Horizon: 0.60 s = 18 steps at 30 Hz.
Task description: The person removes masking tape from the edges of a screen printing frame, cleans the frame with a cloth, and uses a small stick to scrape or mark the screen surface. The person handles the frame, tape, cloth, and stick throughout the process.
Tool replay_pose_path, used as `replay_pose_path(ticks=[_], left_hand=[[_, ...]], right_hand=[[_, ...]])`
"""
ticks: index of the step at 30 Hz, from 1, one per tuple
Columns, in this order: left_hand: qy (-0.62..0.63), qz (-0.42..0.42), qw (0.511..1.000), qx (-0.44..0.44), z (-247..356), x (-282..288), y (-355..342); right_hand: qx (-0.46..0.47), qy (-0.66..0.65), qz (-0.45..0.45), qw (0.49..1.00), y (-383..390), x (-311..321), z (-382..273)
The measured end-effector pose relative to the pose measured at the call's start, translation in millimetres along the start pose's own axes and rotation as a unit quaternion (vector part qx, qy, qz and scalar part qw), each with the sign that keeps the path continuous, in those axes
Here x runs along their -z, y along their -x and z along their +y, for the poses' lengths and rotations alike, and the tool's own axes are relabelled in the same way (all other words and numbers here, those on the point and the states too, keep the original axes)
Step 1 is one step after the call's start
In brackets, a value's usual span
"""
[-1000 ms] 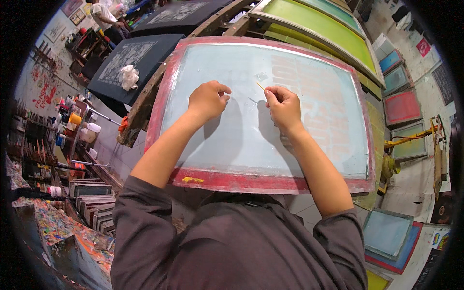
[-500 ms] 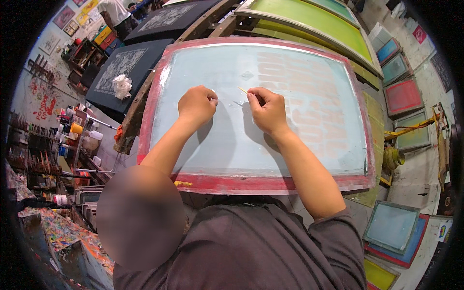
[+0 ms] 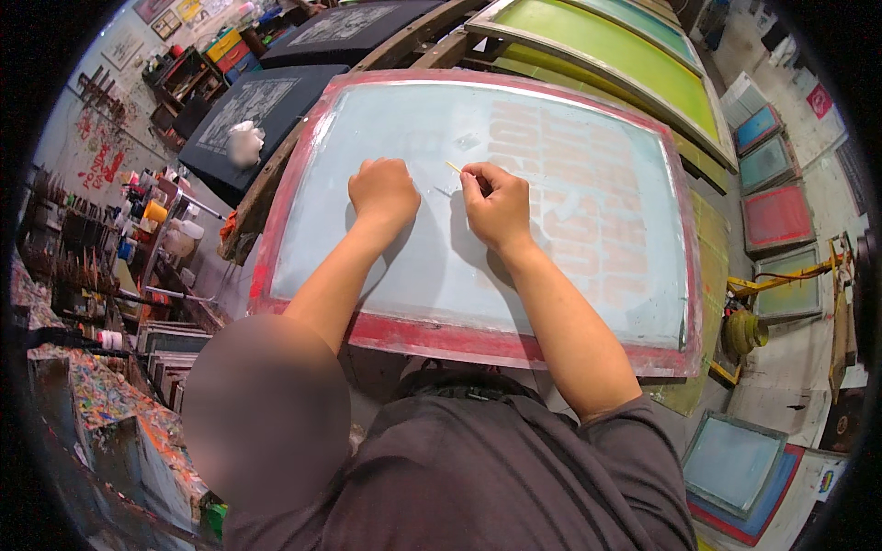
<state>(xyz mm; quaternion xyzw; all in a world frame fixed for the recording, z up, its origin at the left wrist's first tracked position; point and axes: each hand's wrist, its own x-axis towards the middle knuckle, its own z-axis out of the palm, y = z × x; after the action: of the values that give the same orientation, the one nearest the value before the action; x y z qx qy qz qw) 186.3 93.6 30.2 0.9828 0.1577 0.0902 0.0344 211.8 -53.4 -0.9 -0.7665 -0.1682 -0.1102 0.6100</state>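
A big silkscreen frame (image 3: 441, 342) with a red-stained border lies in front of me. Its pale blue mesh (image 3: 317, 216) carries faint brownish block lettering on the right side. Between the thumb and fingertips of my right hand (image 3: 499, 207) is a thin pale stick (image 3: 452, 167), slanting up and left just over the mesh. To its left, my left hand (image 3: 384, 193) is closed, knuckles up, at the mesh; its curled fingertips are hidden, so anything inside them cannot be seen. A small diamond-shaped mark (image 3: 466, 142) shows on the mesh beyond the stick.
Dark printed fabric (image 3: 230, 138) on a board lies at the far left, with crumpled white tissue (image 3: 245, 145) on it. A green screen (image 3: 616, 60) stands beyond the frame. More screens (image 3: 776, 216) lean at right. Jars and tools (image 3: 152, 216) crowd the left.
My left hand has turned knuckles-up, hiding its fingertips. The right hand has shifted slightly left with the stick. The view has moved a little.
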Motion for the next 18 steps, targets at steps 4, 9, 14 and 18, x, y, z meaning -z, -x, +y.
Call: replay_pose_path(ticks=[4, 9, 14, 18], left_hand=[[-0.105, -0.024, 0.994, -0.007, 14.7, 1.1, 1.1], [-0.121, -0.031, 0.992, -0.002, 18.1, -1.9, 1.3], [-0.132, -0.028, 0.991, -0.008, 15.1, -3.9, -0.2], [-0.139, -0.020, 0.990, -0.010, 12.9, -4.7, -2.5]], right_hand=[[0.002, 0.000, 0.002, 1.000, 0.1, 1.4, 2.5], [-0.008, -0.016, 0.002, 1.000, -0.9, 2.8, 3.1], [-0.027, -0.022, -0.002, 0.999, -2.0, 4.4, 0.7], [-0.040, -0.024, -0.002, 0.999, -1.5, 6.3, -1.7]])
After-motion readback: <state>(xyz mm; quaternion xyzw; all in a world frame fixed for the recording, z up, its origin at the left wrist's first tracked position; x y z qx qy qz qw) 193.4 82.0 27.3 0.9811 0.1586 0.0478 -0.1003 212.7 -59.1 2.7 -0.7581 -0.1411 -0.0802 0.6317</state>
